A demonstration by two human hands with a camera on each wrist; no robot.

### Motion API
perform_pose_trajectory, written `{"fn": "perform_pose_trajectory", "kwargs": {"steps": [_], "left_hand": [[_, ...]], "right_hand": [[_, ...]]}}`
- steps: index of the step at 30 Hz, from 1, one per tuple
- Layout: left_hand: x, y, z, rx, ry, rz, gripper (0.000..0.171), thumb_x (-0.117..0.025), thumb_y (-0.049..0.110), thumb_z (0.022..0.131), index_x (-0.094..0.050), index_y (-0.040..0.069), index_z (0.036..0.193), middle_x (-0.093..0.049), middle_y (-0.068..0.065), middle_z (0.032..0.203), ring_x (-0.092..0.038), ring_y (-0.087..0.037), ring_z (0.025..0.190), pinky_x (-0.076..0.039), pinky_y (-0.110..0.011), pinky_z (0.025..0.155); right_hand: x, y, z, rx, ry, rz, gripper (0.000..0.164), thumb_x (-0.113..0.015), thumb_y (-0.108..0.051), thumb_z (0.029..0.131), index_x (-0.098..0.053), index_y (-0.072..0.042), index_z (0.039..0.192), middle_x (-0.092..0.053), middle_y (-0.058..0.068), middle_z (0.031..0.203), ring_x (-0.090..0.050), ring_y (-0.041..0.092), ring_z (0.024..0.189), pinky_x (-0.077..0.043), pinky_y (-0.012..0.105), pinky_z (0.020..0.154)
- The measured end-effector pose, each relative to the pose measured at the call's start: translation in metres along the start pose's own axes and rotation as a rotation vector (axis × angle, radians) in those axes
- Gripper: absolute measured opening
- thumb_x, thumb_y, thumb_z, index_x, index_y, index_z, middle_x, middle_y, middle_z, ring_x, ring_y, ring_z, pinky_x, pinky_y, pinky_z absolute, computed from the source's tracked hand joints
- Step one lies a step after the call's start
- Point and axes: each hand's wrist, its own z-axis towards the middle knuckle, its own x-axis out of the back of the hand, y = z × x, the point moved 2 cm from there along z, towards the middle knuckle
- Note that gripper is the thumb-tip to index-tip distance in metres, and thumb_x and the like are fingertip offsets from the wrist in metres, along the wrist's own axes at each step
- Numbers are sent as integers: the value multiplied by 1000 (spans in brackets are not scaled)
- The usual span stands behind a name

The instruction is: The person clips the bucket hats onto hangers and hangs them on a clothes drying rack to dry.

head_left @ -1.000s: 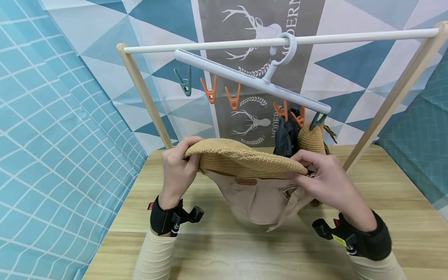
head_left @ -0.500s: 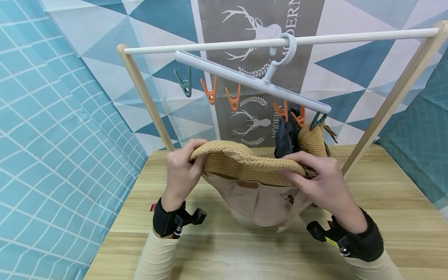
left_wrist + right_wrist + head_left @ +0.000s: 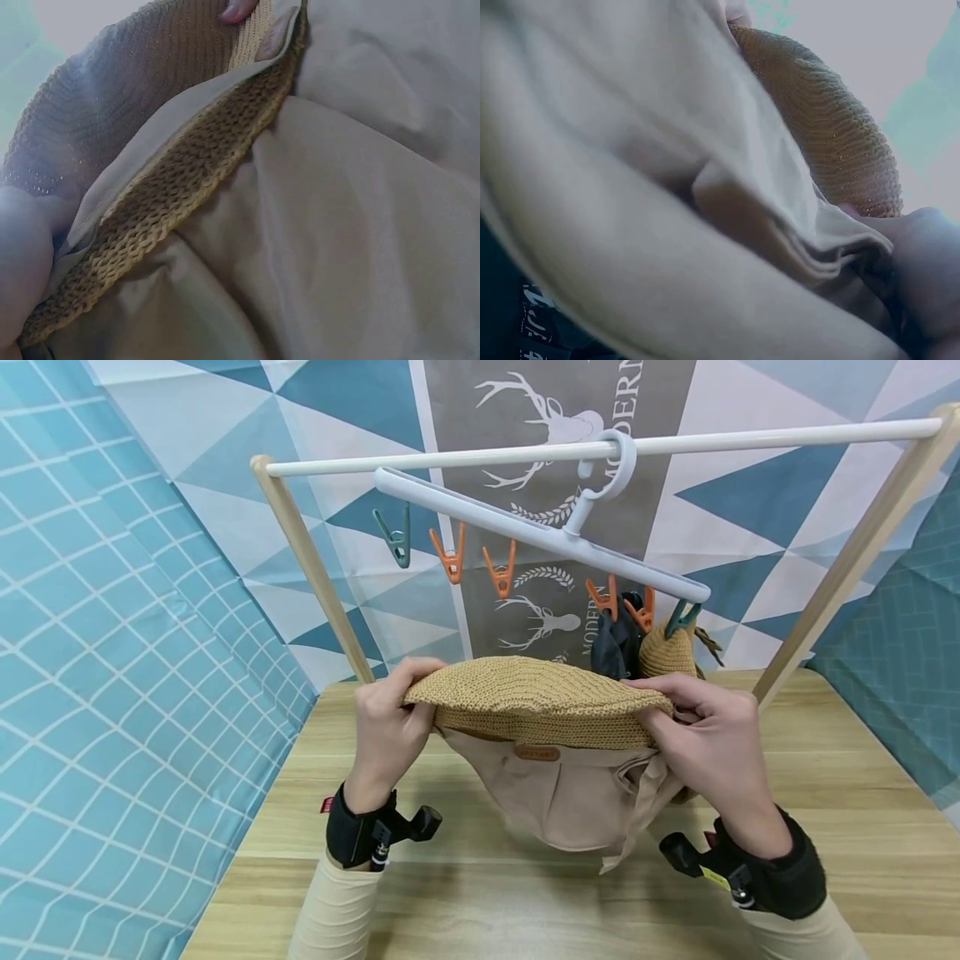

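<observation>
Both hands hold a sun hat with a tan woven brim (image 3: 532, 689), a beige fabric part (image 3: 570, 810) hanging below it and a small brown label (image 3: 537, 752). My left hand (image 3: 392, 718) pinches the brim's left end, thumb below. At the right end my right hand (image 3: 708, 735) pinches brim and fabric. The left wrist view shows the brim's woven underside (image 3: 135, 105) and creased fabric, with the left hand (image 3: 22, 255) at the edge. Loose fabric folds (image 3: 705, 187) fill much of the right wrist view, beside the right hand (image 3: 930, 277).
Behind the hat, a pale hanger (image 3: 480, 510) hangs tilted from a white rail (image 3: 780, 441). It carries orange clips (image 3: 447, 556) and green clips (image 3: 396, 537); those on its right hold a dark cloth item (image 3: 611, 647) and a tan woven item (image 3: 667, 652). Wooden posts (image 3: 311, 560) flank the tabletop (image 3: 255, 877).
The right hand shifts slightly left, then back right. The brim bends into a wave midway and now stretches flatter between the hands. Both hands keep their grip; the left has moved slightly right.
</observation>
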Motion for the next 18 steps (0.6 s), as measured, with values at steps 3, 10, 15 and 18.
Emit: {"fn": "perform_pose_trajectory", "kwargs": {"steps": [3, 10, 15, 18], "left_hand": [[2, -3, -1, -23, -40, -53, 15, -67, -5, 102, -77, 2, 112, -83, -14, 88, -51, -13, 48, -35, -28, 54], [5, -18, -4, 5, -185, -205, 49, -66, 47, 113, -75, 0, 126, -86, -16, 100, -73, -16, 70, -45, -19, 63], [4, -29, -5, 53, -241, -191, 24, -75, 25, 110, -79, 3, 119, -84, -16, 106, -75, -24, 89, -52, -24, 86], [1, -33, -6, 42, -230, -164, 19, -72, 19, 111, -78, 1, 112, -83, -18, 107, -77, -32, 98, -56, -44, 109]], "right_hand": [[0, 0, 0, 26, 9, 12, 28, -73, 17, 92, -89, -3, 105, -79, -33, 93, -56, -6, 54, -43, 11, 56], [2, 0, 0, 53, 63, 6, 22, -75, 16, 94, -88, 1, 105, -75, -35, 86, -32, 0, 45, -26, 22, 48], [0, 0, -1, 71, 120, 39, 17, -74, 16, 93, -87, 6, 101, -71, -27, 75, -35, -2, 46, -26, 21, 48], [-3, 1, -2, 88, 135, 70, 17, -72, 17, 93, -86, 9, 100, -68, -24, 71, -32, -1, 45, -23, 22, 47]]}}
